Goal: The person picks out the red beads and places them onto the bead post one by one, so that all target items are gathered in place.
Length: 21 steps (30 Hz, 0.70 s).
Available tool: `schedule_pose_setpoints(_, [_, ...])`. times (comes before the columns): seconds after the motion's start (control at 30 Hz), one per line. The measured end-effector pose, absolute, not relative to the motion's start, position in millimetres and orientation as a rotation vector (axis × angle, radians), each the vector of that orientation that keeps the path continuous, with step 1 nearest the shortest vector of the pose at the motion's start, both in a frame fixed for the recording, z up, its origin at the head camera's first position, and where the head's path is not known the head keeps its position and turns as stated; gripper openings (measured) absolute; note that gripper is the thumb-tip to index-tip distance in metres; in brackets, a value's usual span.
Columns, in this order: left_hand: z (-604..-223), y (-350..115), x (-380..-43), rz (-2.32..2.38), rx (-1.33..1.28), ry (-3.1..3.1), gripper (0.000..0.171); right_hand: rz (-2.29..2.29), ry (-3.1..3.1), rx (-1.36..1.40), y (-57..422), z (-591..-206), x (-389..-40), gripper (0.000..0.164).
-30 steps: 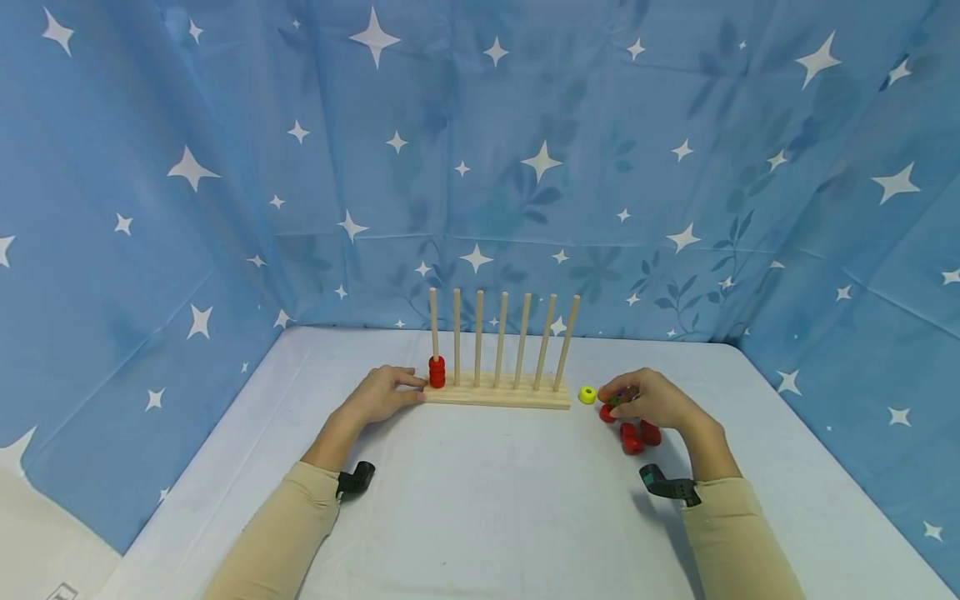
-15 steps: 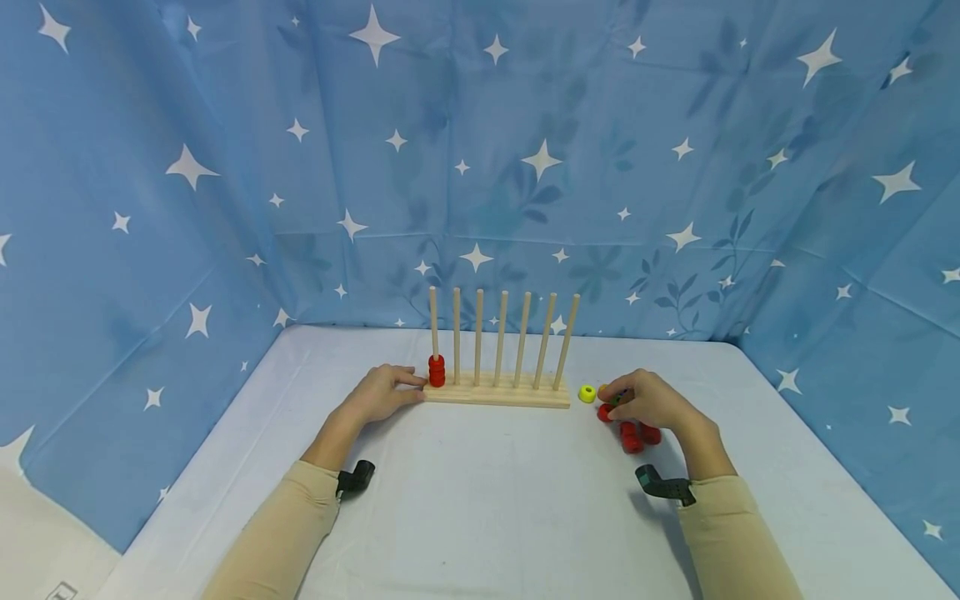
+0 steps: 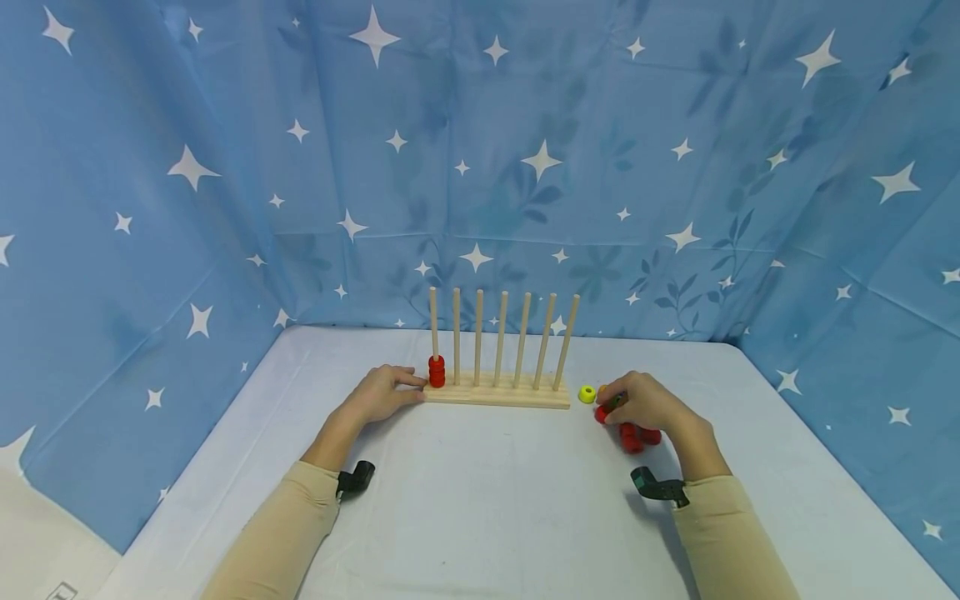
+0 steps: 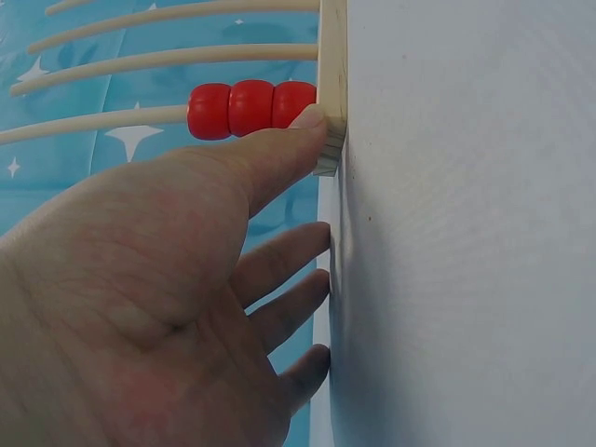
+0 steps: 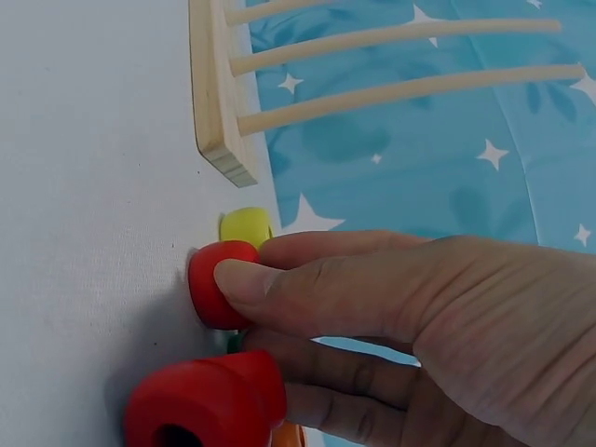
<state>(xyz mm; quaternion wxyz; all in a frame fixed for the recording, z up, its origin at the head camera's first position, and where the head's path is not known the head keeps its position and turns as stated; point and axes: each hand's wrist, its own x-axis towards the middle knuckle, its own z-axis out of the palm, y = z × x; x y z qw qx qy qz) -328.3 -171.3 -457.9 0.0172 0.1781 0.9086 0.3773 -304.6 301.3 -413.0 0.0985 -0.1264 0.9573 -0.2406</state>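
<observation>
A wooden peg rack (image 3: 498, 399) stands on the table with several upright pegs. Three red beads are stacked on its leftmost peg, clear in the left wrist view as red beads (image 4: 251, 109). My left hand (image 3: 382, 393) holds the rack's left end, thumb on the base beside the beads; the other fingertips touch the table. Right of the rack, my right hand (image 3: 651, 402) pinches a red bead (image 5: 222, 284) between thumb and index finger, low over the table. Under that hand lie more red beads (image 5: 200, 405), with green and orange ones partly hidden.
A yellow bead (image 3: 587, 394) lies between the rack's right end and my right hand. The table (image 3: 480, 500) has a white cover. A blue star-patterned curtain (image 3: 480, 167) hangs behind and at both sides.
My right hand has shifted slightly left with the red bead, and an orange bead behind it has come into view. My left hand and the rack have stayed still.
</observation>
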Motion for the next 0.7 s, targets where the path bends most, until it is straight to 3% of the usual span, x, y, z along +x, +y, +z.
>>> schedule_pose_setpoints(0.7, [-457.9,-171.6,-328.4,1.184,0.543,2.812,0.031,-0.652,2.831,-0.342,292.1,-413.5,-302.6,0.029])
